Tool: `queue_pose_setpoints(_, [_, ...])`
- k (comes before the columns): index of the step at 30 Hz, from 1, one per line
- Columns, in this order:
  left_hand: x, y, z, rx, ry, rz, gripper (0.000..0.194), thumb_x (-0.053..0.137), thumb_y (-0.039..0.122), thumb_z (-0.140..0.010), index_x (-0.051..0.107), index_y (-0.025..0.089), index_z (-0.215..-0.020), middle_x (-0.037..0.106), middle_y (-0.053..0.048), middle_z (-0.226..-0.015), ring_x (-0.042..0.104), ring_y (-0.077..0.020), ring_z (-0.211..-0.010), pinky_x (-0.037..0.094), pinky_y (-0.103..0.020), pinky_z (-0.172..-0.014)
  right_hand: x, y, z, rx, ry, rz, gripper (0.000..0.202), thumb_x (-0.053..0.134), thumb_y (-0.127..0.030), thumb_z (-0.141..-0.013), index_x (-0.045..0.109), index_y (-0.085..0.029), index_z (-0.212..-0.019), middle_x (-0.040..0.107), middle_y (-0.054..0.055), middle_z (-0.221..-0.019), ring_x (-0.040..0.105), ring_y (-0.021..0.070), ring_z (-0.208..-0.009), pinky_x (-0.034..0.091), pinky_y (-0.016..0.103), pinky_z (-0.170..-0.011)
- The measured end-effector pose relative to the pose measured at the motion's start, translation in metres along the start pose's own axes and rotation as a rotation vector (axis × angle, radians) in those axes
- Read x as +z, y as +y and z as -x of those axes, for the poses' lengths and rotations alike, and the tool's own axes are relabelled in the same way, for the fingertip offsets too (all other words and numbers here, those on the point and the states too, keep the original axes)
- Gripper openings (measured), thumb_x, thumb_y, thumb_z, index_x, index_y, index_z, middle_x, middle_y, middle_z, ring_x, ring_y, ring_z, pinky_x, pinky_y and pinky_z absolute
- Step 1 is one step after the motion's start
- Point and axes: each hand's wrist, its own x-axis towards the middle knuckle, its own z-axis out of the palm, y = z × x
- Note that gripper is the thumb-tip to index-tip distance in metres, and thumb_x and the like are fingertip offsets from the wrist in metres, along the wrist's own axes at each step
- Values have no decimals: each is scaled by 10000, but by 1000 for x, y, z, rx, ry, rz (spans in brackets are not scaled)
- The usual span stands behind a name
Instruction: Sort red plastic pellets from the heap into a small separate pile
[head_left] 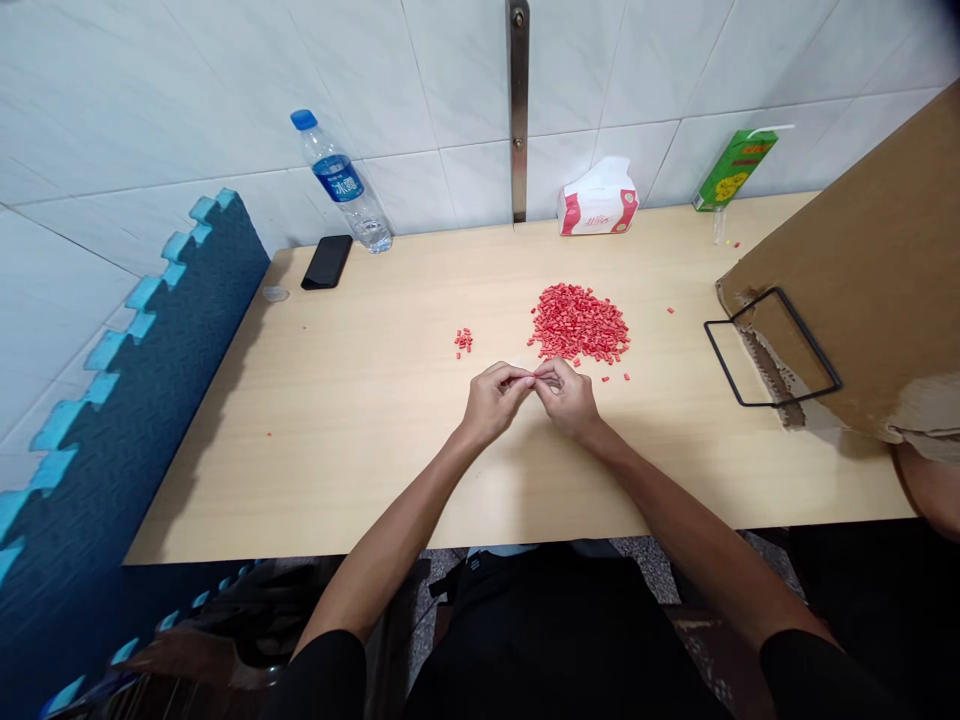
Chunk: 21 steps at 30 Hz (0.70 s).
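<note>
Your left hand [493, 402] and right hand [568, 402] meet near the middle of the table [360, 420], thumbs and fingers pinched together on a small red piece [533, 375] mostly hidden by your fingertips. Just beyond your right hand lies the large pile of red pieces [579, 322], with a smaller cluster [465, 342] beyond your left hand. Farther out, you have a phone [327, 262] and bottle [341, 182] far left, a tissue pack [600, 208] at the far edge, and a green carton [735, 172] far right.
</note>
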Motion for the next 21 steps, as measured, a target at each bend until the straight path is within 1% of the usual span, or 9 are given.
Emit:
queue_pose_setpoints(8, [1,-4,0,-44,-1,60,222,680,392,-765,725,181,-818,684,-53,-793,631,-161,-739,489,-277,-675,-1,0,0,-35,18,115,87,567,-311,-813,598,-230,-798,680,33,-762,670,199,-733,551,326,-708])
queue_pose_setpoints(21, [-2,-1,0,-25,-4,31,207,665,378,-783,732,184,-813,697,-53,-799,641,-160,-738,489,-267,-667,-1,3,1,-46,8,105,81,577,-297,-815,610,-225,-801,681,33,-757,670,196,-714,543,310,-672])
